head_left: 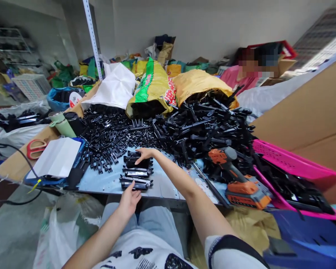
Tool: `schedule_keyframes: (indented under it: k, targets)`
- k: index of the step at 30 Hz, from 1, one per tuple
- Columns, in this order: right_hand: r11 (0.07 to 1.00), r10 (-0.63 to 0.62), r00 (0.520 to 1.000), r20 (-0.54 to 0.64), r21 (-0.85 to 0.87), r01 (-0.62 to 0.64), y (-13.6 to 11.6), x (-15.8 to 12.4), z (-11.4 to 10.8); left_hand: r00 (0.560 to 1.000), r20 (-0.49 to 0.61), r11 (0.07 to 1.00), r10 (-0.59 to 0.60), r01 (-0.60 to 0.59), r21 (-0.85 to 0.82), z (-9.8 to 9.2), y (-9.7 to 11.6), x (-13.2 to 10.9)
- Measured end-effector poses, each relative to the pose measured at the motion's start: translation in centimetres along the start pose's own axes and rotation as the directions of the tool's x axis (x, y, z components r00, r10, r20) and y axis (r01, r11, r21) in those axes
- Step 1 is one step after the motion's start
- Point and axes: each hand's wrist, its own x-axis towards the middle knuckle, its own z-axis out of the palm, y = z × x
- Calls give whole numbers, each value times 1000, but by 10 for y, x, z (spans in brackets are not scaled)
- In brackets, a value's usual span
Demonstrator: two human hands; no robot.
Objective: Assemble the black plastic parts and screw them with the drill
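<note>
Several long black parts (137, 172) with forked ends lie crosswise in a row on the light-blue work surface in front of me. My right hand (145, 154) reaches over the far end of this row. Its thumb and index finger span one black part (131, 159), which is partly hidden under the hand. At the near edge, my left hand (130, 198) has its fingers apart, with a fingertip against the nearest black part (140, 185). Behind the row spread loose small black pieces (106, 138), and a higher heap of long black parts (201, 127) rises to the right.
An orange-and-grey cordless drill (238, 179) lies on the right beside a pink basket (296, 160) of black parts. Open sacks (154, 82) stand behind the heaps. Red-handled scissors (36, 148), white paper (56, 157) and a green cup (64, 125) are left. A person (243, 76) is behind.
</note>
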Motion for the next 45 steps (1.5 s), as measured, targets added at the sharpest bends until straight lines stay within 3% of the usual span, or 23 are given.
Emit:
schedule_keyframes:
  k: [4,8,13,17,20,23,26,30,33,36,39,43,45]
  targets:
    - [990,8,988,157,140,-31,5,-16,28,984,47,978,174,-167,-126,22,-1,5]
    - [954,1,993,115,298,-35,12,-42,50,952,-54,933,302,-306,-188,30,-13,8]
    - [922,88,996,10,378,-85,18,-66,60,949,8,927,316,-307,-214,23,-26,13]
    - [873,60,998,-2,485,-51,21,-82,68,959,41,932,282,-263,-250,13,-33,9]
    - [760,-15,997,-74,647,59,15,-93,79,946,128,912,299,-244,-330,5,-32,-4]
    - [639,-72,987,-141,754,154,-10,-106,85,915,217,896,340,-246,-368,-9,-22,-21]
    - [644,-152,974,-166,731,225,-63,-112,84,912,225,894,344,-244,-376,-46,-7,-36]
    - [694,-321,940,-115,646,316,-164,-85,106,927,109,846,358,-273,-457,-141,7,-40]
    - [751,-320,946,-55,594,289,-236,-40,159,927,-102,804,361,-364,-470,-226,9,-28]
    - [868,-192,976,107,482,118,-288,1,226,920,-235,836,313,-384,-391,-294,4,-14]
    - [950,-119,945,304,311,20,-312,21,274,923,-266,871,279,-360,-334,-329,-7,-3]
    - [975,-55,937,345,220,-24,-315,27,303,946,-256,951,197,-247,-183,-353,-19,16]
    - [974,-94,931,354,226,12,-314,30,317,900,-373,973,224,-229,31,-367,-20,29]
